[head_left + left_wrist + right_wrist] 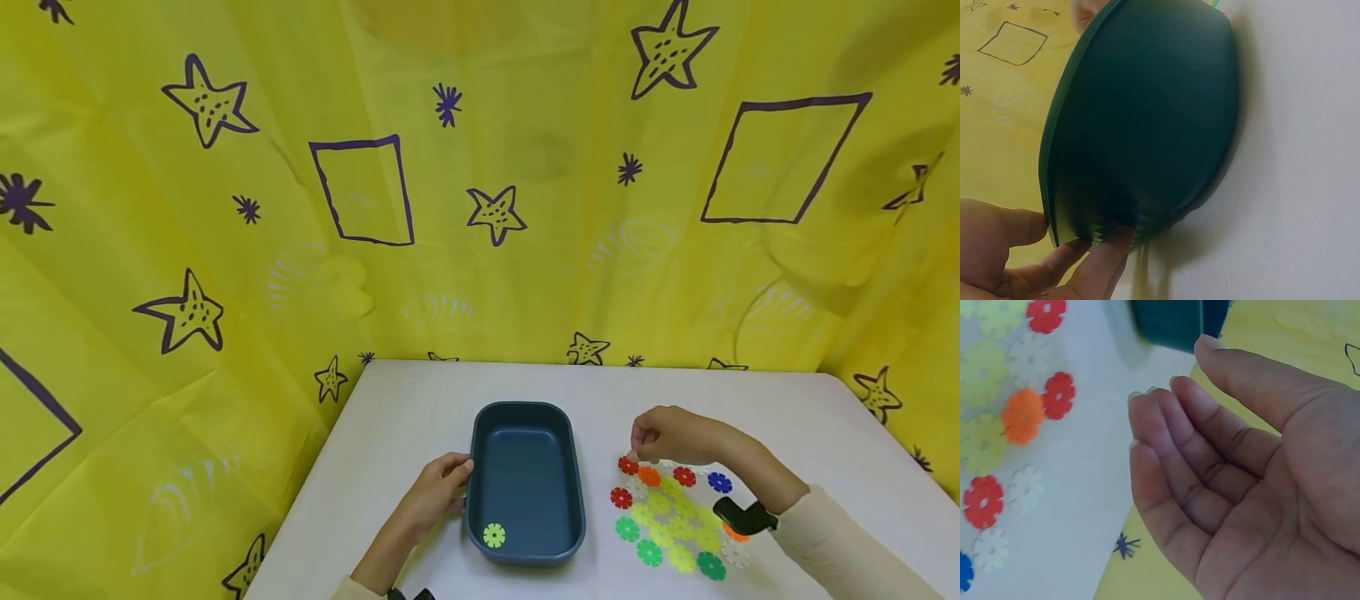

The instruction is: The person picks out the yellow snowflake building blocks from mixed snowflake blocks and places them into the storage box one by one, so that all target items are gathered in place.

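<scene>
A dark blue-green plastic tray stands on the white table, with one yellow-green notched disc inside at its near left corner. My left hand holds the tray's left side. In the left wrist view, its thumb lies at the rim and the fingers are against the outer wall. To the right of the tray, my right hand hovers over the far edge of the spread discs, close to a red notched disc. Its fingers are loosely bent, and the right wrist view shows nothing between them and the thumb.
Several notched snowflake discs lie flat in a loose cluster: yellow ones in the middle, green ones nearer, a blue one at the right. White table surface surrounds them. Yellow patterned cloth hangs behind and beside the table.
</scene>
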`<state>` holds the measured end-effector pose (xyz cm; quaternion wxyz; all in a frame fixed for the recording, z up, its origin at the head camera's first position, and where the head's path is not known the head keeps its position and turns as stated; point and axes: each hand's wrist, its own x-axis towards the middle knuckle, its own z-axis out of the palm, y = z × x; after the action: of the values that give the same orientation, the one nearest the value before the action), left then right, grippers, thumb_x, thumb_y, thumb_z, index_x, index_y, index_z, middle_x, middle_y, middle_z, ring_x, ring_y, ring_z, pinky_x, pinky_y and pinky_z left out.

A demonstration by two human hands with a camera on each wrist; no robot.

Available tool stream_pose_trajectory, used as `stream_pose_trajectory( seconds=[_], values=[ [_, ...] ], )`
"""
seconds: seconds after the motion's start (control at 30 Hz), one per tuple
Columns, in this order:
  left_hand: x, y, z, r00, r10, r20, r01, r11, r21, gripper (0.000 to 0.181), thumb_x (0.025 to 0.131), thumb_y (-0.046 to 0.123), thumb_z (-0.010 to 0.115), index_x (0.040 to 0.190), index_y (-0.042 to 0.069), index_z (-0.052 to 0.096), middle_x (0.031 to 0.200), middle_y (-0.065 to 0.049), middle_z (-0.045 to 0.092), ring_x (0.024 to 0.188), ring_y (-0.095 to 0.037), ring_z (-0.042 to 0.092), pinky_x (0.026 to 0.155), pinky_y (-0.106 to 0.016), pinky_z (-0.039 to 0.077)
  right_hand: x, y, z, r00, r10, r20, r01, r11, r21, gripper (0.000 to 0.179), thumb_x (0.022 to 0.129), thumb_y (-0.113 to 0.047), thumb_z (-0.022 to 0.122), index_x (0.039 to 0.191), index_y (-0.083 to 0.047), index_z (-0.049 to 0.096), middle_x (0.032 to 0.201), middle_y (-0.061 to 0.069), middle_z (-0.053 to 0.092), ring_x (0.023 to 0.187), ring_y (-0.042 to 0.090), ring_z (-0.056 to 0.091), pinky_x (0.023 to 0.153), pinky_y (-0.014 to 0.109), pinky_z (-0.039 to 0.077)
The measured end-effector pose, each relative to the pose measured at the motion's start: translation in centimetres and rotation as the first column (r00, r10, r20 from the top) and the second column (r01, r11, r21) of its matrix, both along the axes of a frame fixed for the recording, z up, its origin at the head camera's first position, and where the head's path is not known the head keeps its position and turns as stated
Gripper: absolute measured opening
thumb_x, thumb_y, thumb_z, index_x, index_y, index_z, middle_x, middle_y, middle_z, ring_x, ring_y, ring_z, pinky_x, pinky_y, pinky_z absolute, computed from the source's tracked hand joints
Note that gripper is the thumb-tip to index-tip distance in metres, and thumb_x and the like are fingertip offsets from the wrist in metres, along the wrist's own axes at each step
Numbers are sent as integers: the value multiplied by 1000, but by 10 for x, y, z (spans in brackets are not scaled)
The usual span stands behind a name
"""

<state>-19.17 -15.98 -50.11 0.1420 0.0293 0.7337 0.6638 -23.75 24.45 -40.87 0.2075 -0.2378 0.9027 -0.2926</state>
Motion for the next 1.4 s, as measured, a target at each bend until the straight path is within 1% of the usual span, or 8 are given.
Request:
stream_pose_trajectory(
  seconds=[0.1,0.33,0.57,0.77,0.97,1.03,1.17,1.4],
  values=[
    [0,0,0,1000,1,1,-1,1000,-4,48,111,28,55,141,-10,55,140,-25,61,129,-35,60,96,-47,61,6,11,-6,999,-42,-3,42,999,32,6,98,-11,72,94,-9,67,81,0,60,74,17,54,64,26,48],
    [0,1,1,1000,4,-1,-4,1000,-8,48,111,28,55,141,-10,55,139,-25,61,128,-35,61,96,-48,61,12,30,-18,993,-117,-8,118,989,87,13,96,-16,77,94,-8,67,82,3,62,77,21,59,69,30,51],
    [0,1,0,1000,5,3,-6,1000,6,49,111,27,55,142,-11,54,140,-26,60,128,-36,61,96,-47,61,17,35,-33,983,-183,-7,182,978,98,13,93,-8,78,92,-7,65,84,3,57,80,20,52,69,32,47],
    [0,1,1,1000,4,3,-4,1000,-2,48,111,28,55,141,-10,54,141,-27,59,131,-38,60,97,-49,60,19,33,-48,982,-188,-31,191,975,117,17,90,-5,80,96,-6,65,82,4,53,80,21,50,70,33,45],
    [0,1,1,1000,4,4,-4,1000,-3,48,111,28,55,141,-10,54,142,-26,59,131,-38,59,98,-49,60,17,29,-59,980,-177,-93,191,965,177,23,89,-8,83,100,-6,64,88,4,58,83,23,53,77,40,54],
    [0,1,1,1000,3,4,-3,1000,-2,48,111,28,55,141,-10,54,141,-26,59,131,-38,59,98,-48,60,16,28,-61,978,-182,-104,200,961,190,24,88,-8,84,100,-6,63,88,4,59,83,22,54,78,40,54],
    [1,2,1,1000,4,3,-4,1000,-11,49,111,29,56,141,-10,54,142,-26,59,132,-39,59,99,-49,59,17,29,-63,979,-163,-124,185,965,186,26,88,-8,84,101,-5,62,89,5,58,83,23,53,77,41,54],
    [1,1,2,1000,10,0,-10,1000,-29,49,111,29,56,141,-9,55,143,-26,59,133,-39,58,99,-50,59,17,27,-62,980,-152,-125,173,969,174,27,89,-7,83,97,-7,57,86,3,54,81,21,50,72,35,48]
  ],
)
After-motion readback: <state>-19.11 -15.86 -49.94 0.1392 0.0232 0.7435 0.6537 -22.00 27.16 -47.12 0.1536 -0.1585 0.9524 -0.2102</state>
